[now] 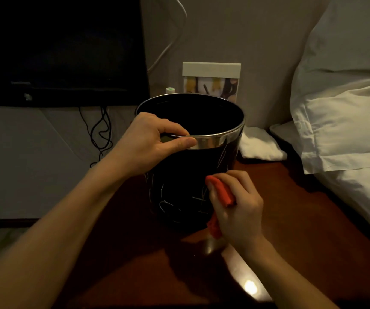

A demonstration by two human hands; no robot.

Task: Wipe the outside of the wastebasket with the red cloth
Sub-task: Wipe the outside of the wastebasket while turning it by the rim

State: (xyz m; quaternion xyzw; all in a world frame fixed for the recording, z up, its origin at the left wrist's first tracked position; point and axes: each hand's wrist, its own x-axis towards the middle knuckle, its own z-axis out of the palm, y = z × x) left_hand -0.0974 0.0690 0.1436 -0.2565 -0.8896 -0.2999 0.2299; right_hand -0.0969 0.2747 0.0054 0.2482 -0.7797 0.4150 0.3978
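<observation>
On the dark wooden table [302, 219] in front of you stands the wastebasket [179, 175], upright, black with pale scribbled lines and a shiny metal rim. Your left hand [150, 141] pinches that rim on its near left side, thumb outside on the metal band, fingers curled over the edge. Your right hand [237, 208] grips the red cloth [220, 192], bunched in curled fingers and pressed against the basket's lower right wall; a tail of cloth hangs below the palm. To the right the table has bare room up to the bed [357, 186], whose white pillows [346, 108] overhang that edge. Behind the basket a framed card [211, 71] and a small white-capped bottle [170, 89] stand partly hidden by the rim. Left of the table, black cables [100, 134] dangle under a dark screen [61, 52]. You cannot make out the basket's far side or its inside.
</observation>
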